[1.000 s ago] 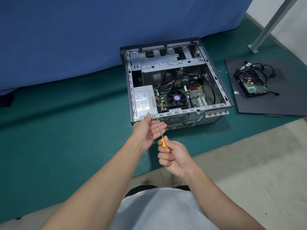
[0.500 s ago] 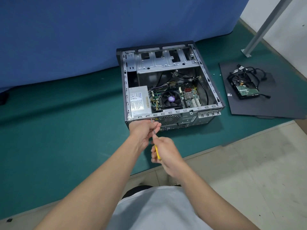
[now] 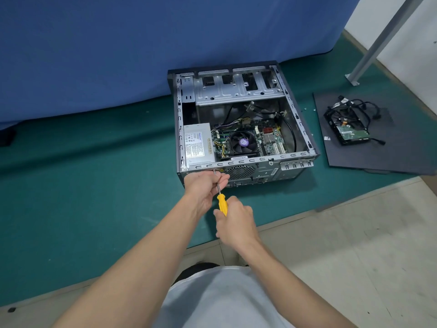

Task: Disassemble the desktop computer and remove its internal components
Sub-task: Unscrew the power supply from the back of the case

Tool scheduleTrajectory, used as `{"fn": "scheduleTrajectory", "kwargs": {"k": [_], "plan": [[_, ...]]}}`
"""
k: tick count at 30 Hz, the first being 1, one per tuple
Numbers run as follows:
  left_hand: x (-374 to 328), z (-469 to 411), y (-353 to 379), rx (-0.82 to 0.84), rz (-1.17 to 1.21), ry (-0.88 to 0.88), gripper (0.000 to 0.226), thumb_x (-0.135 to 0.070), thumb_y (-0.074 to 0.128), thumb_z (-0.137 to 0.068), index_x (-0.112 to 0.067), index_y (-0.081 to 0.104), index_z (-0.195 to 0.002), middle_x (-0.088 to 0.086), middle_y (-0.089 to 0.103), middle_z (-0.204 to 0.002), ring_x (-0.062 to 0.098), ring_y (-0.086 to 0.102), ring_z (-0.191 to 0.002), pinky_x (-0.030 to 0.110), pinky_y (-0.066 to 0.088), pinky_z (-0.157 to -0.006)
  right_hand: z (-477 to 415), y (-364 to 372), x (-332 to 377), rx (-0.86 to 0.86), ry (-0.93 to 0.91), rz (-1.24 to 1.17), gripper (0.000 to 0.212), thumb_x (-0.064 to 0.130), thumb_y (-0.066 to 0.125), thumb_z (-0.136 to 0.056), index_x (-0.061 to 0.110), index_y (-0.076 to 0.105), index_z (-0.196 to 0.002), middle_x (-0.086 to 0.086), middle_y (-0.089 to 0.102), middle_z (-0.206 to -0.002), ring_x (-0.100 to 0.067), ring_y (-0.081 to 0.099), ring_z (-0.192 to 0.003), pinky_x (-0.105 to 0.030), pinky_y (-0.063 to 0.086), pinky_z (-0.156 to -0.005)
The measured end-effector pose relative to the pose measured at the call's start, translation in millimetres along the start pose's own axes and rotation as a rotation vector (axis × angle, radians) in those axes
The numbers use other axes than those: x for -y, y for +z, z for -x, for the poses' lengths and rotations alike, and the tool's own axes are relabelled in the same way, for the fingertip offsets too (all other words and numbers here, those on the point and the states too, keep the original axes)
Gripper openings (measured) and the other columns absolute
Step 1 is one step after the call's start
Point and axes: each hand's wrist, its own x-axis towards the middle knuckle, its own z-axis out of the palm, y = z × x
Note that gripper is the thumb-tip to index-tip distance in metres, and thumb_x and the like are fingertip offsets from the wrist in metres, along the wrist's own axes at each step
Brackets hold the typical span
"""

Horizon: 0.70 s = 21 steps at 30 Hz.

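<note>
An open desktop computer case [image 3: 305, 136] lies on its side on the green mat, showing the grey power supply [image 3: 197, 143], the CPU fan [image 3: 243, 142] and the motherboard [image 3: 272, 140]. A yellow-handled screwdriver [image 3: 221, 202] points at the case's rear panel near the power supply corner. My right hand [image 3: 235, 224] grips its handle. My left hand [image 3: 207, 185] pinches the metal shaft close to the tip, against the rear panel. The tip itself is hidden by my fingers.
A black side panel [image 3: 402, 152] lies on the mat at the right, with a removed hard drive [image 3: 352, 133] and a tangle of cables on it. A blue cloth [image 3: 142, 43] hangs behind the case. A grey metal post [image 3: 378, 41] stands at the far right.
The screwdriver tip has moved lower on the rear panel, and my right hand has slid back so more of the yellow handle shows. The view has shifted slightly.
</note>
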Motion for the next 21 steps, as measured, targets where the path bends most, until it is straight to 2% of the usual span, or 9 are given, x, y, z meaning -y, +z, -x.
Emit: {"fn": "scheduleTrajectory", "kwargs": {"k": [2,4,5,7,11,14,16,19,21], "plan": [[-1,0,0,0.010,-0.008,0.003,0.012,0.016,0.054,-0.088,0.010,0.059,-0.080,0.024,0.065,-0.081,0.027,0.070,-0.073,0.026,0.060,-0.061,-2,-9,-1,0.181,0.098,-0.370,0.017,0.024,0.052,-0.097,0.008,0.050,-0.090,-0.015,0.064,-0.086,-0.018,0.064,-0.059,-0.029,0.052,-0.053],[-1,0,-2,0.024,-0.019,0.006,0.011,0.016,0.053,-0.089,0.009,0.058,-0.081,0.024,0.065,-0.081,0.027,0.070,-0.073,0.025,0.060,-0.060,-1,-19,-3,0.447,0.261,-0.890,0.015,0.018,0.049,-0.099,0.004,0.052,-0.094,-0.018,0.064,-0.085,-0.021,0.066,-0.063,-0.028,0.054,-0.057],[-1,0,-2,0.030,-0.014,0.008,0.011,0.015,0.053,-0.090,0.010,0.058,-0.083,0.024,0.065,-0.081,0.027,0.070,-0.073,0.025,0.059,-0.060,0,-22,-5,0.509,0.302,-1.036,0.013,0.012,0.047,-0.100,0.001,0.052,-0.096,-0.020,0.064,-0.084,-0.024,0.067,-0.065,-0.028,0.054,-0.057],[0,0,-3,0.039,0.001,0.011,0.009,0.014,0.052,-0.091,0.011,0.058,-0.086,0.024,0.065,-0.081,0.026,0.070,-0.071,0.024,0.059,-0.059,-1,-20,-7,0.500,0.274,-0.993,0.011,0.005,0.045,-0.099,-0.003,0.052,-0.097,-0.021,0.063,-0.081,-0.022,0.066,-0.059,-0.025,0.052,-0.053],[1,1,-6,0.007,-0.107,0.041,0.008,0.014,0.061,-0.086,0.009,0.060,-0.092,0.021,0.068,-0.084,0.024,0.072,-0.073,0.025,0.060,-0.063,2,2,-1,0.128,0.146,-0.301,0.014,0.016,0.056,-0.092,0.010,0.051,-0.080,-0.013,0.067,-0.081,-0.015,0.066,-0.048,-0.017,0.049,-0.047],[0,0,-4,-0.040,-0.200,0.060,0.014,0.017,0.062,-0.083,0.008,0.060,-0.093,0.022,0.069,-0.085,0.025,0.072,-0.074,0.025,0.059,-0.063,-1,4,-4,0.013,0.064,-0.124,0.017,0.020,0.061,-0.087,0.012,0.050,-0.076,-0.010,0.067,-0.071,-0.010,0.064,-0.045,-0.010,0.039,-0.039],[-3,2,-1,-0.018,-0.177,0.052,0.011,0.018,0.055,-0.087,0.008,0.059,-0.087,0.023,0.067,-0.083,0.026,0.071,-0.073,0.024,0.059,-0.060,-4,-3,-8,0.134,0.107,-0.403,0.013,0.019,0.062,-0.089,0.009,0.055,-0.083,-0.013,0.069,-0.074,-0.013,0.067,-0.052,-0.016,0.050,-0.052],[-5,5,-2,0.053,-0.044,-0.002,0.012,0.018,0.050,-0.090,0.009,0.056,-0.084,0.023,0.066,-0.079,0.026,0.070,-0.070,0.024,0.059,-0.059,-3,-21,-9,0.515,0.265,-1.121,0.010,0.005,0.051,-0.097,-0.003,0.056,-0.093,-0.024,0.067,-0.085,-0.027,0.070,-0.072,-0.029,0.057,-0.063],[-5,6,-5,0.093,0.030,-0.024,0.009,0.016,0.050,-0.091,0.011,0.056,-0.087,0.024,0.067,-0.079,0.026,0.070,-0.070,0.024,0.059,-0.060,-4,-26,-10,0.603,0.285,-1.251,0.008,-0.001,0.046,-0.097,-0.005,0.053,-0.096,-0.027,0.066,-0.083,-0.032,0.070,-0.073,-0.027,0.057,-0.062]]}}
